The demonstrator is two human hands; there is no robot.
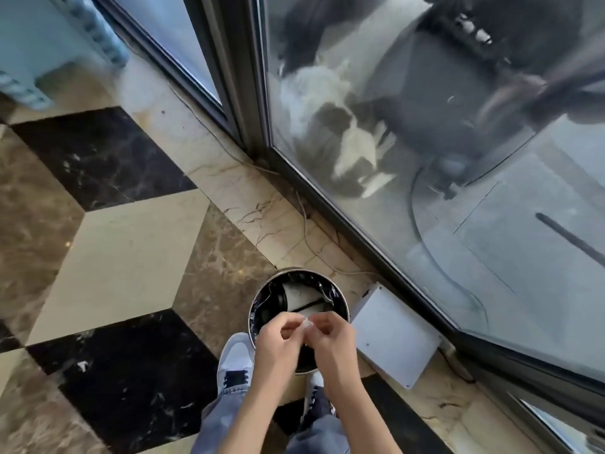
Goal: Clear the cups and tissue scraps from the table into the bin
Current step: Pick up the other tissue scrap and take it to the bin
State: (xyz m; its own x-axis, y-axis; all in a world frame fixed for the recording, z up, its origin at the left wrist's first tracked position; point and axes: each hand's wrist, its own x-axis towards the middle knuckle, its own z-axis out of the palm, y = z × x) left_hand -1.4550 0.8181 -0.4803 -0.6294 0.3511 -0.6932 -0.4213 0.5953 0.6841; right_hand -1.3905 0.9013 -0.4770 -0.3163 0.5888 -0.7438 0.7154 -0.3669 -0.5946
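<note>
The main risk is the tissue scrap [307, 323] missing the bin [342, 301]. It is small, white and light, pinched above the bin's 6 o'clock side rather than over the centre, so if it is let go carelessly it could drift or cling to a fingertip and land on the marble floor [124, 250] near the shoe [236, 358], which sits at about 7 o'clock from the bin. A sticky scrap could also stay on the skin once the fingers part. Nudging the bin with a foot looks possible too, since both feet stand just beside it.

The left hand [278, 339] and right hand [330, 335] are brought together, fingertips meeting over the bin's near edge. Both are curled nearly closed, thumbs and forefingers pinching the same scrap between them; whether each hand holds its own piece I cannot tell. Neither hand touches the bin.

Inside the bin, against a dark liner, lies a white cup-like item [299, 298] towards 12 o'clock, so at least part of the clearing seems done. A white flat box [394, 339] lies on the floor at the bin's 3 o'clock. The table is out of view.
</note>
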